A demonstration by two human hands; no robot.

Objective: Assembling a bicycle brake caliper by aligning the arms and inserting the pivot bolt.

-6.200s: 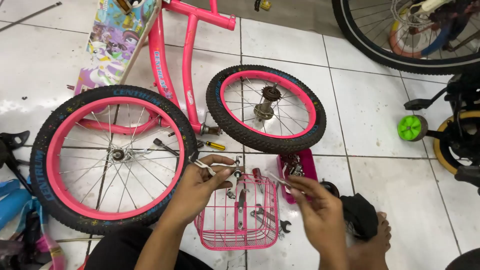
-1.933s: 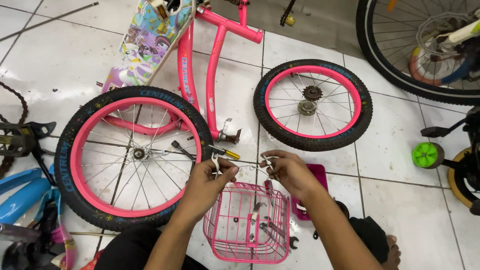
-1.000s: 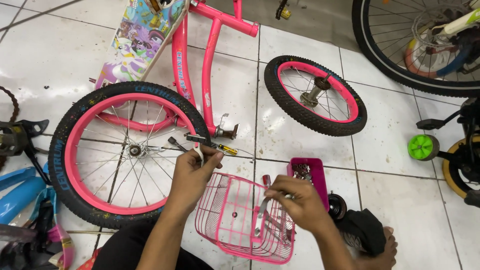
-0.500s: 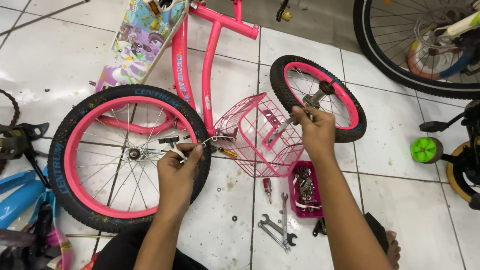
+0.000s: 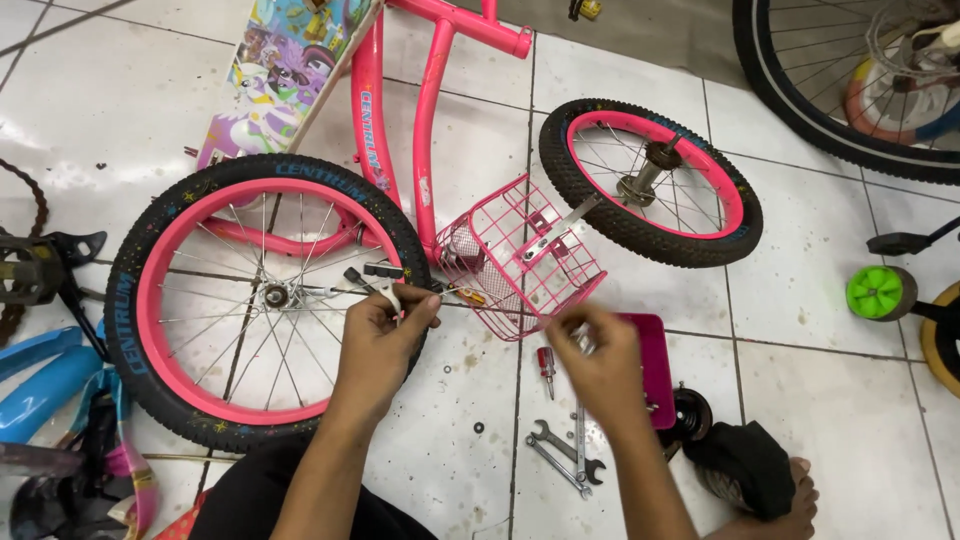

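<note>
My left hand (image 5: 385,335) pinches a silver brake caliper (image 5: 378,280) with black pads, held over the rim of the large pink wheel (image 5: 150,300). My right hand (image 5: 603,368) is closed around a small silver metal part (image 5: 582,338), just below the pink wire basket (image 5: 520,255). The basket lies tilted on the floor beside the pink bicycle frame (image 5: 430,120), and neither hand touches it. Past the basket, a smaller pink wheel (image 5: 650,180) lies flat.
A pink parts tray (image 5: 657,365) sits under my right wrist. A red-handled screwdriver (image 5: 545,362) and two wrenches (image 5: 560,458) lie on the white tiles. Blue parts (image 5: 40,370) sit left, a green training wheel (image 5: 880,292) right, and a big black tyre (image 5: 800,90) top right.
My right hand let go of the basket, which now rests on the floor by the frame, and drew back toward the tray. My left hand stayed at the wheel with the caliper.
</note>
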